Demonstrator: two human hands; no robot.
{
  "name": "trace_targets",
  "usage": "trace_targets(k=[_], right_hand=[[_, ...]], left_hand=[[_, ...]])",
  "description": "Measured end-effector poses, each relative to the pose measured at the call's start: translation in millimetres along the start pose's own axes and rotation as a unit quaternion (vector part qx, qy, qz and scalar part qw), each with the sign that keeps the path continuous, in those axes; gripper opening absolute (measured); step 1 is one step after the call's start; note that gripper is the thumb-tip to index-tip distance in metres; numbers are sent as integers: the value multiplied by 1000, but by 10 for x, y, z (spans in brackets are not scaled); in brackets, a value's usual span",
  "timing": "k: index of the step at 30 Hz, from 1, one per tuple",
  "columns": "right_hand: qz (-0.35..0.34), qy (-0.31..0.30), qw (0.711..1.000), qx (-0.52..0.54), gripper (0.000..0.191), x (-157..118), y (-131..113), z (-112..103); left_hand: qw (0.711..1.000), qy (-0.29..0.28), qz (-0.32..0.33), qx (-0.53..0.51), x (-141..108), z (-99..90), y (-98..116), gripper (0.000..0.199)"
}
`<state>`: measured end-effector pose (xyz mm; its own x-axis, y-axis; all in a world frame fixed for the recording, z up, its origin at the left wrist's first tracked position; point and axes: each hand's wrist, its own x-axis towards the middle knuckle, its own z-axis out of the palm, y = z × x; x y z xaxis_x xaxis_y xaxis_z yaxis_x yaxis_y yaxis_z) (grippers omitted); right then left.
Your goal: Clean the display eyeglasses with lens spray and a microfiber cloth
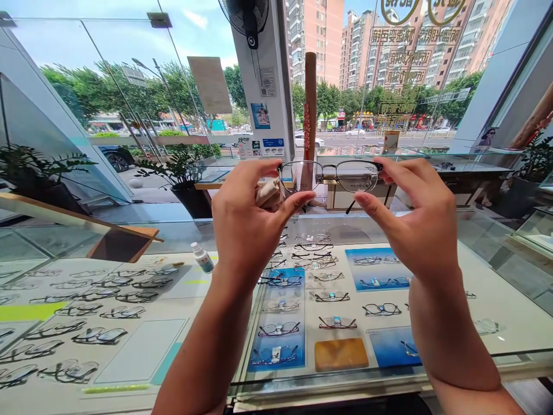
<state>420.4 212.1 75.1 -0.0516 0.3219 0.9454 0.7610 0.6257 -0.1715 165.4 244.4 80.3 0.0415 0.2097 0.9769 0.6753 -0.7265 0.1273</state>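
A pair of eyeglasses [330,166] with a dark upper rim and clear lenses is held up level in front of me, above the counter. My left hand [246,216] pinches its left end between thumb and fingers. A crumpled beige cloth [268,195] is also tucked in that hand, behind the thumb. My right hand [423,216] grips the other end, the thumb below and the fingers on top. One dark temple tip shows beside the right thumb. Printed marks are visible on the right lens.
Below lies a glass display counter [475,360] with rows of eyeglasses, blue cards and a brown rectangular piece [341,354] inside. A small white bottle [201,257] stands left of my left arm. Potted plants [179,170] and a wooden post [310,80] stand near the windows.
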Motion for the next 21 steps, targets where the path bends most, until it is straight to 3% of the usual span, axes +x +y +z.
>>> trace_targets(k=[10, 21], right_hand=[[-5, 15, 1000, -13, 48, -13, -71, -6], [2, 15, 1000, -10, 46, -28, -131, -44]], left_hand=[[1000, 3, -8, -7, -14, 43, -79, 50], [997, -31, -48, -47, -20, 95, -137, 54]])
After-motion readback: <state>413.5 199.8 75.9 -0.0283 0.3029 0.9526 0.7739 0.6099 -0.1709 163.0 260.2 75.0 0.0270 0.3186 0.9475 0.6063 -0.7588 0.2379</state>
